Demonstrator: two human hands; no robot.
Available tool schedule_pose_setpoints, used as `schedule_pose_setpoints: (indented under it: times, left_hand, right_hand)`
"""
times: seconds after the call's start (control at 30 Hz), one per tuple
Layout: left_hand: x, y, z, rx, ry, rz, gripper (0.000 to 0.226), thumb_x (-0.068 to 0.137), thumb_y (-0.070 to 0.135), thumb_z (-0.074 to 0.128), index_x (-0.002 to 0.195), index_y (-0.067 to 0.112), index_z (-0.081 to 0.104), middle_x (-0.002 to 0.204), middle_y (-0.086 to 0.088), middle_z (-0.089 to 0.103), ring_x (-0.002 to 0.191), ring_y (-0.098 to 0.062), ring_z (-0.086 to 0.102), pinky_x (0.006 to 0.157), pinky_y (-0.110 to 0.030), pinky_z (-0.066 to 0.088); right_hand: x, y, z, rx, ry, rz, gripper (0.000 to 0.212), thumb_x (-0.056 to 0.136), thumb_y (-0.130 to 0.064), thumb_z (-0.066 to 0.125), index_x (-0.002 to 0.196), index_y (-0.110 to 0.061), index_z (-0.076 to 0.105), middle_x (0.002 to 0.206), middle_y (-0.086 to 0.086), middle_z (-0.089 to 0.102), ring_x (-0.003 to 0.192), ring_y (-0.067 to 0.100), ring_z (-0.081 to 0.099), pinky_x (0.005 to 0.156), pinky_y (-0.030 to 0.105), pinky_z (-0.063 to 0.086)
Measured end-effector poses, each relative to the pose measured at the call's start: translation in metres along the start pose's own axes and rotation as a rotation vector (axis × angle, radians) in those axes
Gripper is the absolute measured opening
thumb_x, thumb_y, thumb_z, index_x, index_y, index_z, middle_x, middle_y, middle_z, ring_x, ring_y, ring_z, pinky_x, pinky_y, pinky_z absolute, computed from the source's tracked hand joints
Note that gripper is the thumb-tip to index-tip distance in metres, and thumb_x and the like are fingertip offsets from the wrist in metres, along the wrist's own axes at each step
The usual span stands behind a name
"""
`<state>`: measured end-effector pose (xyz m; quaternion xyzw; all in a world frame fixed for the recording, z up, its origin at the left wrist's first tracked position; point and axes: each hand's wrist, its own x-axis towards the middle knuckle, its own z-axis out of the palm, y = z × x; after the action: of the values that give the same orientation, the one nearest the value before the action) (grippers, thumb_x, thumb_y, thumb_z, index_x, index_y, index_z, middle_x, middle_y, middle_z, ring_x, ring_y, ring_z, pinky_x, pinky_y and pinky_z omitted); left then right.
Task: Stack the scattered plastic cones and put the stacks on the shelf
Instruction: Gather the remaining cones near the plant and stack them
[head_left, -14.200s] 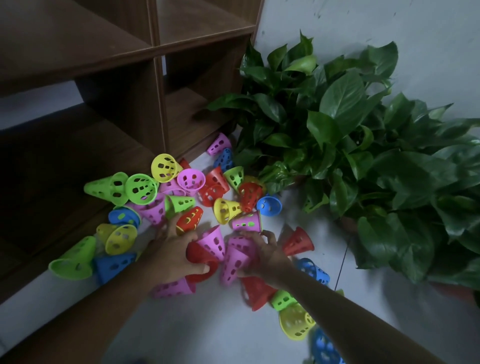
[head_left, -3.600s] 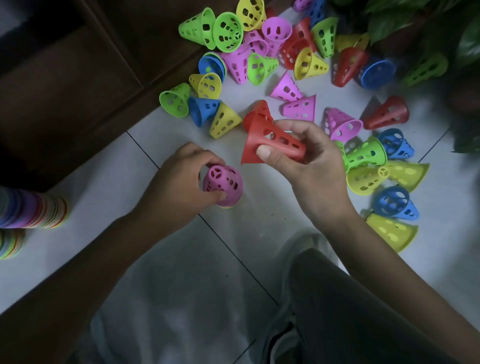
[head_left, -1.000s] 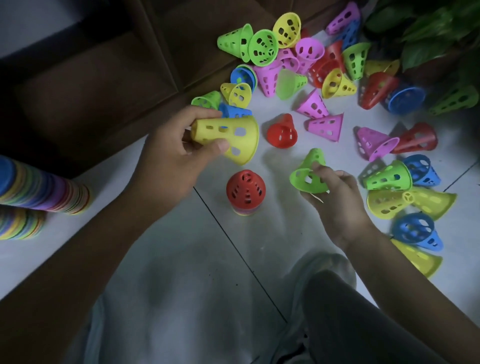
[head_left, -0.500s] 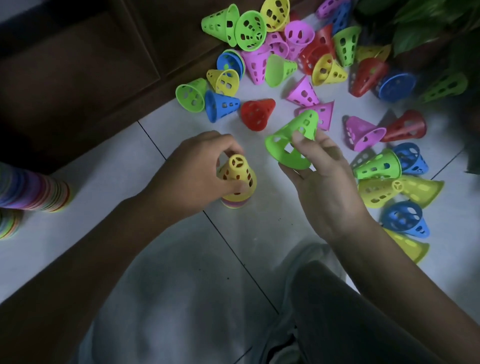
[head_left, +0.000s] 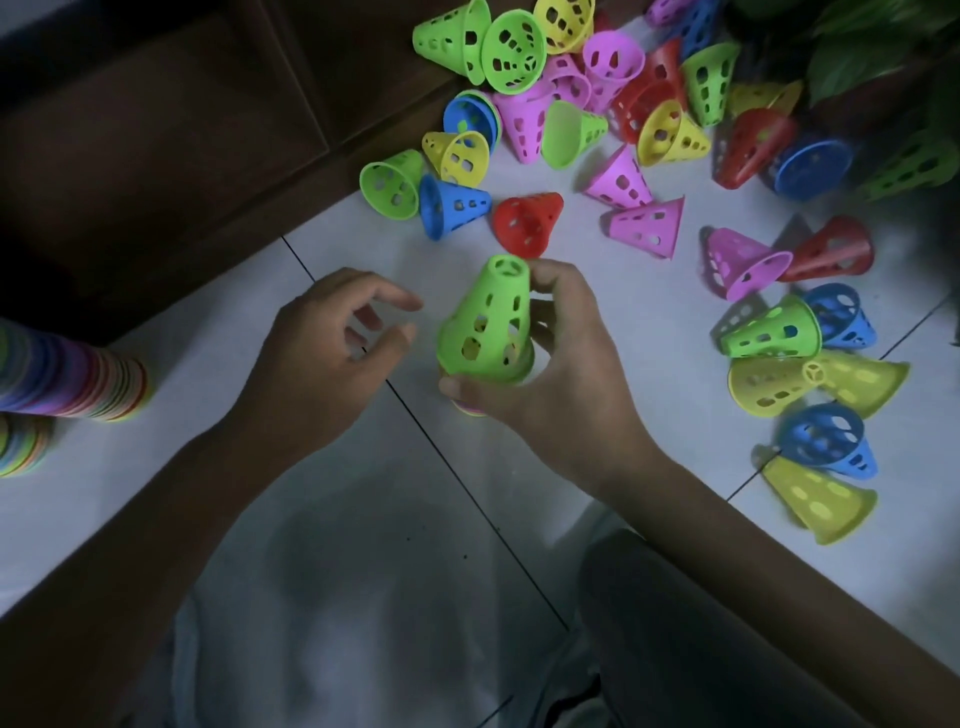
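The right hand (head_left: 550, 374) gripped a green cone (head_left: 488, 322), thumb curled under its wide rim and fingers wrapped round the far side, the narrow end pointing up and away. Just below the thumb, a sliver of a small stack (head_left: 467, 406) showed on the white tiled floor (head_left: 363, 519), the green cone sitting over it. The left hand (head_left: 322, 358) hovered just beside the cone without touching it, fingers loosely curled and spread, holding nothing. Beyond the fingertips of both hands lay scattered cones, nearest a red cone (head_left: 524, 224) and a blue cone (head_left: 451, 207). Well to the left of the left hand stood a tall stack (head_left: 72, 379) near the dark wooden shelf (head_left: 156, 145).
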<state>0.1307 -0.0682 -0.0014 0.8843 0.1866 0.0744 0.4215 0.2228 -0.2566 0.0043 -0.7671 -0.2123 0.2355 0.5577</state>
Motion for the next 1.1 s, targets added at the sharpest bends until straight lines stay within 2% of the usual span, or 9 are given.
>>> schedule_pose_setpoints:
  times: [0.1,0.23,0.4,0.47,0.6,0.73,0.9,1.0,1.1]
  left_hand:
    - [0.000,-0.012,0.003,0.048,-0.011,-0.005,0.017,0.092,0.027,0.062,0.108,0.026,0.068,0.108,0.011,0.066,0.095,-0.015,0.063,0.078,-0.046,0.056]
    - [0.005,-0.018,0.009,0.054,-0.011,-0.007,0.019,0.090,0.030,0.060,0.106,0.025,0.068,0.106,0.012,0.065,0.093,-0.012,0.062,0.077,-0.045,0.054]
    - [0.027,-0.024,0.019,0.051,0.014,-0.044,0.017,0.093,0.028,0.065,0.110,0.024,0.067,0.110,0.013,0.064,0.095,-0.011,0.061,0.083,-0.042,0.055]
    - [0.038,-0.028,0.024,0.061,0.024,-0.045,0.020,0.093,0.025,0.067,0.113,0.024,0.065,0.114,0.011,0.062,0.097,-0.013,0.060,0.084,-0.039,0.054]
    - [0.065,-0.035,0.032,0.143,0.021,-0.007,0.037,0.092,0.023,0.068,0.127,0.021,0.059,0.125,0.002,0.055,0.103,-0.015,0.055,0.085,-0.030,0.047]
    - [0.107,-0.044,0.041,0.207,0.009,-0.015,0.053,0.087,0.023,0.071,0.137,0.017,0.053,0.138,-0.008,0.047,0.117,-0.028,0.052,0.093,-0.036,0.046]
    - [0.148,-0.053,0.054,0.358,-0.060,-0.016,0.078,0.085,0.027,0.077,0.152,0.020,0.037,0.159,-0.007,0.028,0.139,-0.035,0.037,0.104,-0.046,0.044]
    - [0.155,-0.057,0.058,0.446,-0.167,-0.026,0.083,0.087,0.026,0.075,0.157,0.022,0.030,0.163,-0.006,0.021,0.141,-0.037,0.032,0.107,-0.052,0.043]
    - [0.149,-0.060,0.060,0.497,-0.152,-0.030,0.075,0.085,0.023,0.074,0.151,0.022,0.038,0.158,-0.007,0.029,0.134,-0.038,0.037,0.101,-0.054,0.047]
  right_hand:
    - [0.003,0.009,0.005,-0.082,-0.046,-0.018,0.075,0.066,-0.023,0.093,0.124,-0.027,0.046,0.117,-0.008,0.057,0.105,0.005,0.060,0.082,0.020,0.055]
    - [0.005,0.027,0.011,-0.220,-0.091,-0.058,0.066,0.072,-0.020,0.089,0.119,-0.029,0.044,0.112,-0.010,0.055,0.101,0.006,0.059,0.081,0.028,0.054]
    - [0.006,0.035,-0.002,-0.214,-0.177,-0.029,0.087,0.064,-0.048,0.089,0.135,-0.029,0.043,0.135,-0.017,0.051,0.126,-0.003,0.048,0.104,0.015,0.039]
    - [0.009,0.038,-0.013,-0.179,-0.156,-0.064,0.078,0.078,-0.060,0.074,0.140,-0.024,0.043,0.142,-0.014,0.050,0.134,0.001,0.045,0.113,0.027,0.038]
    - [0.035,0.057,-0.039,-0.361,0.008,-0.131,0.053,0.097,-0.057,0.049,0.137,-0.023,0.049,0.133,-0.009,0.052,0.128,0.008,0.049,0.109,0.041,0.044]
    - [0.076,0.072,-0.066,-0.654,0.020,-0.064,0.056,0.097,-0.055,0.052,0.142,-0.023,0.048,0.139,0.008,0.047,0.132,0.026,0.042,0.107,0.031,0.035]
    - [0.112,0.078,-0.078,-0.860,-0.140,0.031,0.067,0.096,-0.057,0.053,0.154,-0.036,0.028,0.159,0.011,0.021,0.143,0.040,0.028,0.113,0.056,0.036]
    - [0.121,0.080,-0.077,-0.903,-0.252,0.100,0.073,0.094,-0.061,0.051,0.156,-0.041,0.017,0.164,0.009,0.011,0.147,0.041,0.022,0.114,0.056,0.031]
    - [0.117,0.083,-0.074,-0.860,-0.269,0.153,0.073,0.096,-0.052,0.054,0.157,-0.041,0.016,0.162,0.011,0.016,0.144,0.041,0.027,0.116,0.054,0.032]
